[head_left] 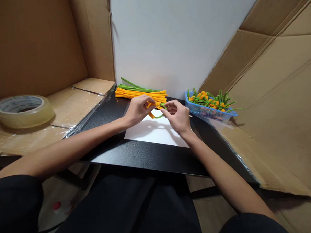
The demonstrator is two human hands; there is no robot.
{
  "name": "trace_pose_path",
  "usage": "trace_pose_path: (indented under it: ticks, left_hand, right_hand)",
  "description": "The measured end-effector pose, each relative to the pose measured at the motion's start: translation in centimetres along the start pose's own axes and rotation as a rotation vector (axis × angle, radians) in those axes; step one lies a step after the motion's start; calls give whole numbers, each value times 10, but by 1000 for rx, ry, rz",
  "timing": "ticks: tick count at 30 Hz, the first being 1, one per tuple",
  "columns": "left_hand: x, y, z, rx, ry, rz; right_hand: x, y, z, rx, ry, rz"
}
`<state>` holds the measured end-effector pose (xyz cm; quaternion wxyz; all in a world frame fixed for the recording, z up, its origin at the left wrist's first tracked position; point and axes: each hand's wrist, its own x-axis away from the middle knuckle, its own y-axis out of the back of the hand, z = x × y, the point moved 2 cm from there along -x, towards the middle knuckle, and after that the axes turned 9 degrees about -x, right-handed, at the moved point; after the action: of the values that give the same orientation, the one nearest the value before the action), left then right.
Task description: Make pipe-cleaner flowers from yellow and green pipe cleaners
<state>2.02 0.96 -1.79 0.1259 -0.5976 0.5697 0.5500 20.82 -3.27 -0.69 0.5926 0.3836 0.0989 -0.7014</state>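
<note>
My left hand (139,109) and my right hand (178,117) meet above a white sheet of paper (156,132) on a black table (147,154). Both are closed in a pinch on a small piece made of orange and green pipe cleaner (156,111); a green loop curves below the fingers. Just behind the hands lies a bundle of orange pipe cleaners (141,93) with green pipe cleaners (133,86) behind it.
A blue basket (209,110) filled with several finished orange-and-green pieces stands at the right. A roll of clear tape (22,110) rests on cardboard at the left. Cardboard panels flank both sides, and a white wall stands behind.
</note>
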Motion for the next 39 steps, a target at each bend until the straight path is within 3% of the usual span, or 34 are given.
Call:
trace_pose_path:
  ticks: [4,10,17,24,33,36,39]
  left_hand:
    - [-1,1,-3,0,-75,51]
    - [0,2,-5,-7,-171,80]
    - [2,-2,-6,7,-210,110]
    - [1,-1,-1,17,-120,107]
    - [3,-1,-6,65,-150,146]
    - [2,0,-7,109,-84,145]
    - [0,1,-2,196,74,138]
  right_hand:
    - [-1,5,0,98,122,-33]
    - [-4,8,-2,178,261,43]
    - [-2,1,-4,26,107,63]
    - [-4,3,-7,-25,18,-9]
    - [0,-2,-9,-9,19,179]
    - [-2,-2,-14,2,-30,160]
    - [-6,1,-20,-36,-106,90]
